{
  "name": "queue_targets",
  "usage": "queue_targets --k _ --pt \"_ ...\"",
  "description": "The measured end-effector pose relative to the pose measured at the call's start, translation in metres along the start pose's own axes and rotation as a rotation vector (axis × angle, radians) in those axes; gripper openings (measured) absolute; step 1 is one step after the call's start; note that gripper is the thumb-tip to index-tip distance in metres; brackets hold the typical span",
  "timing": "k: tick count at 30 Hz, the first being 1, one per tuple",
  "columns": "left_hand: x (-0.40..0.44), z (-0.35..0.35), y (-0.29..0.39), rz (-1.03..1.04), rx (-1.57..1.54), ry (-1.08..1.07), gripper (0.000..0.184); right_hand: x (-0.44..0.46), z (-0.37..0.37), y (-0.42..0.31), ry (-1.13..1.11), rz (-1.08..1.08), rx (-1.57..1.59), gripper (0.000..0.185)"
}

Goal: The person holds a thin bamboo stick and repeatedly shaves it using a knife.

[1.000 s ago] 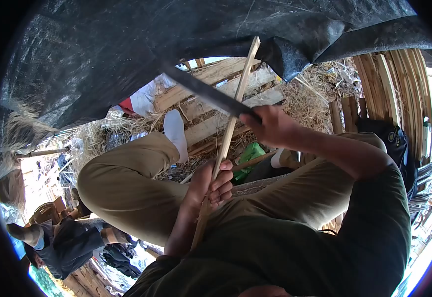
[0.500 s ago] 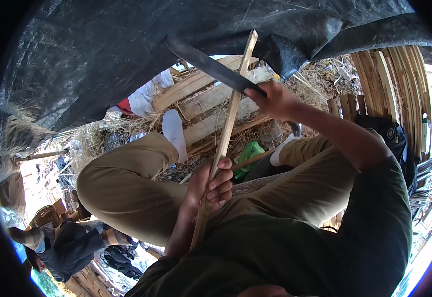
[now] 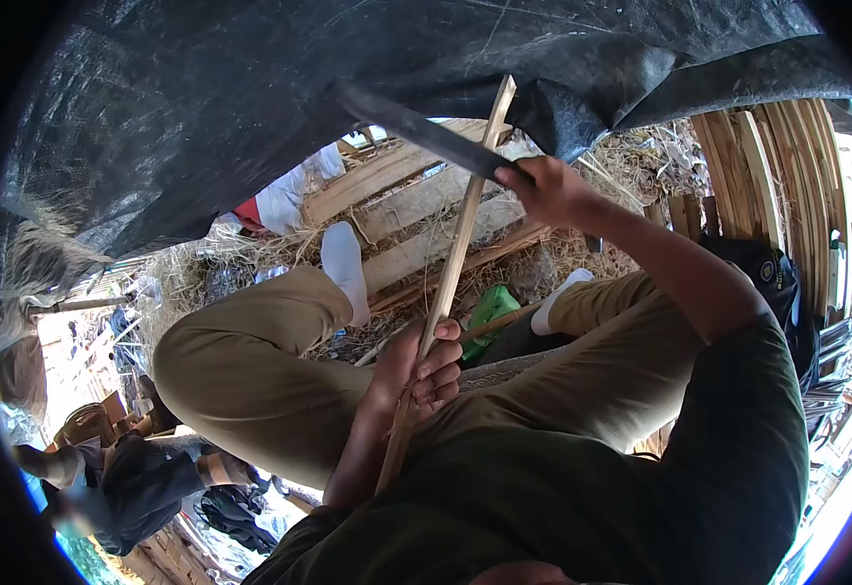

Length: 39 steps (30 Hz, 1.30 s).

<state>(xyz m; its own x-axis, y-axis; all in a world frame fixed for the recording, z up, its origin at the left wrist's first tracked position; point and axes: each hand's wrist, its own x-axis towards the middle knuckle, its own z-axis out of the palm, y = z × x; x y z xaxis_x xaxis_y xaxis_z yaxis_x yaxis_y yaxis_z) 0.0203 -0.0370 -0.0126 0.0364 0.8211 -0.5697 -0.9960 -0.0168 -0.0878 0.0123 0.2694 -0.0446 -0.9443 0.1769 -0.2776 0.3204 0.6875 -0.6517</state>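
My left hand (image 3: 420, 369) is wrapped around the lower part of a narrow wooden strip (image 3: 458, 249), which slants up and away from my lap. In my right hand (image 3: 554, 191) is the handle of a long dark machete (image 3: 421, 130). Its blade crosses the strip near the upper end and points to the upper left. Motion blurs the far end of the blade. The handle is mostly hidden by my fingers. Whether the edge bites into the wood, I cannot tell.
A black tarp (image 3: 201, 107) hangs across the top. Planks (image 3: 406, 210) lie on straw past my feet, near a green plastic bag (image 3: 492, 310). Boards (image 3: 772, 171) stand at right beside a black bag (image 3: 772, 273). Another person's dark-clothed legs (image 3: 143, 483) show at lower left.
My right hand and the machete have shifted slightly right, with the blade a little lower. The strip's upper end has dipped slightly to the right. My left hand keeps its hold.
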Motion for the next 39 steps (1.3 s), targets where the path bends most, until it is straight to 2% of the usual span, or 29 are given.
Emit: queue_targets --k 1,2,4,6,9,10,13,14,15,17,20,21,23,26,27,29,30,31,33,36,39 --pt "-0.001 0.001 0.000 -0.002 0.022 0.023 0.028 0.007 -0.005 0.002 -0.015 0.035 -0.020 0.038" --pt "-0.002 -0.001 0.000 -0.005 0.043 0.016 0.028 0.014 -0.008 0.004 -0.096 0.227 0.076 0.040" --pt "0.001 -0.003 -0.001 -0.014 0.086 -0.002 0.028 0.004 -0.003 -0.003 -0.001 -0.064 -0.219 0.041" --pt "0.003 -0.003 0.000 -0.018 0.094 -0.011 0.027 -0.016 0.000 -0.031 -0.132 0.166 0.007 0.044" --pt "0.002 0.000 -0.001 -0.017 0.090 0.029 0.028 -0.029 0.007 -0.039 -0.136 -0.076 -0.065 0.047" --pt "0.003 0.002 -0.001 -0.016 0.089 0.044 0.028 -0.021 0.007 -0.030 -0.163 -0.030 -0.061 0.049" --pt "0.003 0.006 -0.001 -0.025 0.069 0.067 0.031 -0.002 -0.008 -0.013 -0.051 0.043 -0.170 0.050" --pt "0.004 0.005 -0.002 -0.028 0.076 0.055 0.030 0.008 -0.008 0.004 -0.009 0.110 -0.072 0.053" --pt "0.005 0.002 -0.003 -0.033 0.083 0.044 0.029 0.014 -0.014 0.003 0.072 0.051 -0.124 0.056" --pt "0.006 0.000 -0.004 -0.043 0.106 0.029 0.028 0.011 -0.018 0.003 -0.024 0.156 -0.205 0.057" --pt "0.005 -0.002 -0.003 -0.043 0.114 0.047 0.027 -0.022 0.004 -0.034 -0.294 0.188 -0.039 0.054" --pt "0.004 -0.002 -0.002 -0.035 0.100 0.063 0.027 -0.035 0.012 -0.051 -0.321 0.107 -0.096 0.054" --pt "0.005 0.000 0.000 -0.023 0.104 0.086 0.026 -0.045 0.022 -0.046 -0.134 -0.161 -0.098 0.047" --pt "0.006 0.005 0.002 0.014 0.184 0.127 0.026 -0.017 0.016 -0.010 0.023 -0.215 -0.136 0.047" --pt "0.005 0.006 0.001 0.032 0.236 0.155 0.027 -0.007 0.002 -0.012 -0.033 0.004 -0.122 0.045" --pt "0.002 0.011 0.001 0.046 0.295 0.203 0.028 0.001 -0.009 -0.001 0.026 0.025 -0.033 0.046" --pt "0.001 0.016 0.001 0.045 0.302 0.223 0.028 -0.007 -0.008 -0.015 0.001 0.159 -0.062 0.048" --pt "0.001 0.019 0.001 0.042 0.301 0.245 0.029 -0.017 0.015 0.000 0.129 -0.187 -0.244 0.049" --pt "0.003 0.011 0.003 0.058 0.350 0.227 0.030 -0.046 0.028 -0.048 -0.134 -0.017 0.007 0.046" --pt "0.002 0.015 0.002 0.103 0.435 0.297 0.030 -0.052 0.018 -0.053 -0.151 -0.220 -0.124 0.052" --pt "0.000 0.018 0.000 0.177 0.538 0.337 0.031 -0.024 0.001 -0.025 -0.072 -0.157 -0.221 0.051"
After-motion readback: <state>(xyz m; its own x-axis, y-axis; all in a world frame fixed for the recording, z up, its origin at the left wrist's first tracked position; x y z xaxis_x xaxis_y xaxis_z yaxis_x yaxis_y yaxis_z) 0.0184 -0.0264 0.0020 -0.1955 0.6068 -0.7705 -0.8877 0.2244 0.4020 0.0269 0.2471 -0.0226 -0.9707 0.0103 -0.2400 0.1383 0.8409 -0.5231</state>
